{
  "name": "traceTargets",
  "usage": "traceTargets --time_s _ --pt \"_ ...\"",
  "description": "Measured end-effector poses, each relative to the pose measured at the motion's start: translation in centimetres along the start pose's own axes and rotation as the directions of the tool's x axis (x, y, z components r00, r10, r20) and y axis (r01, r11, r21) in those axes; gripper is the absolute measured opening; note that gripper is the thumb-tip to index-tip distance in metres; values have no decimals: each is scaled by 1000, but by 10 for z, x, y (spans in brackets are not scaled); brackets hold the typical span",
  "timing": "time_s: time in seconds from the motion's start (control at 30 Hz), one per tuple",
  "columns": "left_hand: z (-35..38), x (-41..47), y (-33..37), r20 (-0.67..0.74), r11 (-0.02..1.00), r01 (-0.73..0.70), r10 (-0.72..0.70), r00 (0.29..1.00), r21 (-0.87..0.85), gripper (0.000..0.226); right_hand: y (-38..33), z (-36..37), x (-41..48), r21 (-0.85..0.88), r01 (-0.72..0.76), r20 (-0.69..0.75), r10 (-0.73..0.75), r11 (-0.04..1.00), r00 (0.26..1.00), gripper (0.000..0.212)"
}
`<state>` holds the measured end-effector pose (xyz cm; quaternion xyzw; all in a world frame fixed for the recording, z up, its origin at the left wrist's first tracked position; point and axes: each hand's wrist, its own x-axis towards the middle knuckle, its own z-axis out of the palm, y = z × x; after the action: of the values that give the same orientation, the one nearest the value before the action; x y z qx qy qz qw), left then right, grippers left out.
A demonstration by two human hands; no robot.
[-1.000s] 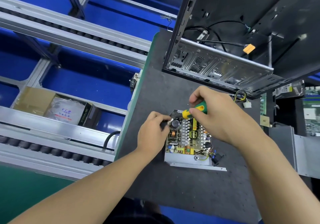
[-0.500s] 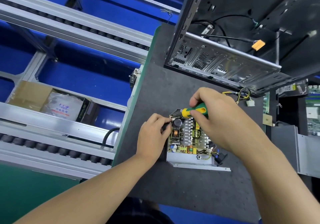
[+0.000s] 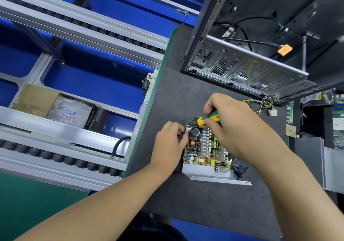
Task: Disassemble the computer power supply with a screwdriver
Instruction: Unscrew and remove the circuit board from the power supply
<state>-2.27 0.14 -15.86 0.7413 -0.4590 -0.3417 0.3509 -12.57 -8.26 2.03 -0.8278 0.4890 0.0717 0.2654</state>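
Grips the green-and-yellow screwdriver (image 3: 208, 118) in the right hand (image 3: 234, 129) over the far left corner of the opened power supply (image 3: 206, 170) on the dark table (image 3: 186, 95); pinches its left wall with the left hand (image 3: 169, 144).

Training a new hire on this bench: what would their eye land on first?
The opened grey metal power supply, circuit board bare, lies centre-frame; the right hand grips a green-and-yellow screwdriver over it, the left hand pinches its left edge. Behind stands an open black computer case.
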Motion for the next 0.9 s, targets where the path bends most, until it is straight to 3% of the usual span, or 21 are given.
traceTargets --time_s 0.23,0.4,0.9 --pt "-11 17 9 122 986 125 -138 983 111 3 -12 7 4 -121 25 -68 -33 992 997 20" --pt "-14 15 16 147 964 177 -208 967 200 12 -9 6 3 -45 26 -13 -27 999 1000 17" --pt "-15 10 17 136 967 219 -236 962 128 17 -4 9 1 0 -15 -46 15 1000 999 16"
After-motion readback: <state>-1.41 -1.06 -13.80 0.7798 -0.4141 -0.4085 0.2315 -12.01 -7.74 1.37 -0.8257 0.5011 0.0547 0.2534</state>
